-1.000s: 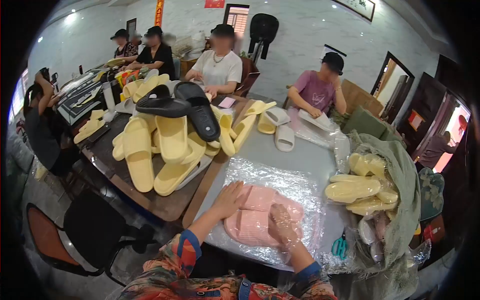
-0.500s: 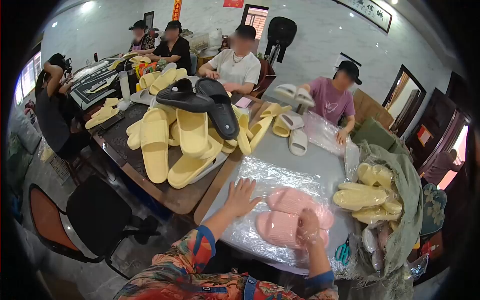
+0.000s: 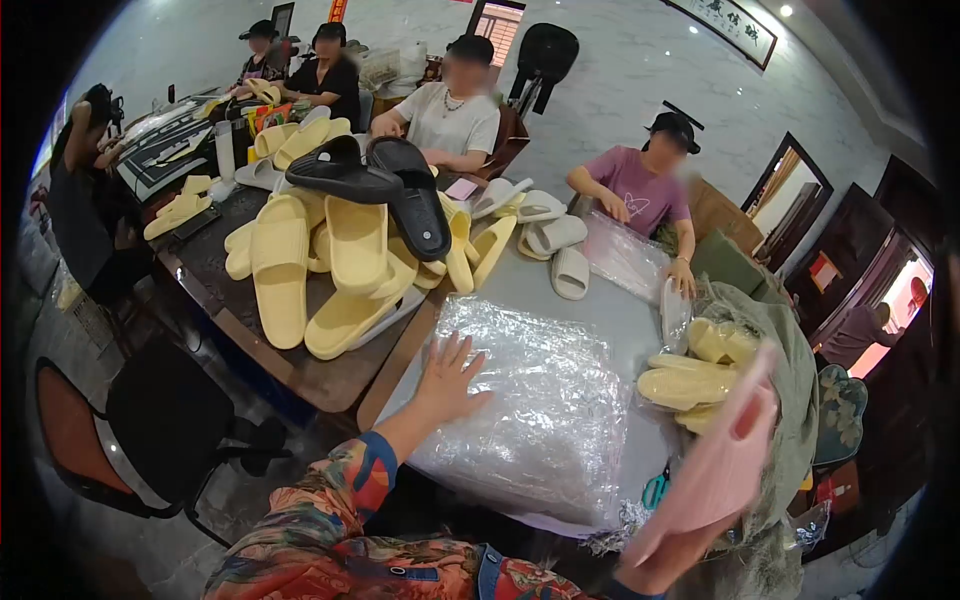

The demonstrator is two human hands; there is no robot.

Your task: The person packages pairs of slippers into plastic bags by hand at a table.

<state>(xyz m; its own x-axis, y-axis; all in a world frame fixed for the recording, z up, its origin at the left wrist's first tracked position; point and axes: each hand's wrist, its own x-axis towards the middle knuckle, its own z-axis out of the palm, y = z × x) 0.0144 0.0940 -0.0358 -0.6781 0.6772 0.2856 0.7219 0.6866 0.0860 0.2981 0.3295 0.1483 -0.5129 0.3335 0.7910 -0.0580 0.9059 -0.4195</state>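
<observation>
My left hand (image 3: 450,383) lies with fingers spread on the left side of a stack of clear plastic bags (image 3: 545,430). At the right, off the table edge, my right hand (image 3: 682,555) grips a pair of pink slippers (image 3: 715,470), tilted up on end and blurred by motion. The slippers hide most of its fingers. Teal-handled scissors (image 3: 655,490) lie by the table's right edge, close to the pink slippers. Behind the slippers sits an open woven sack (image 3: 785,340) with bagged yellow slippers (image 3: 685,385) in it.
Yellow slippers (image 3: 280,270) and black slippers (image 3: 410,205) are piled on the dark table at the left. Grey slippers (image 3: 570,272) lie farther back, near a co-worker in purple (image 3: 640,195) handling plastic bags. An office chair (image 3: 150,430) stands at the left.
My right hand has lifted the pink slippers off the bag stack and swung them right, toward the sack. My left hand stays on the bags. The co-worker's pale slippers are now down on the table.
</observation>
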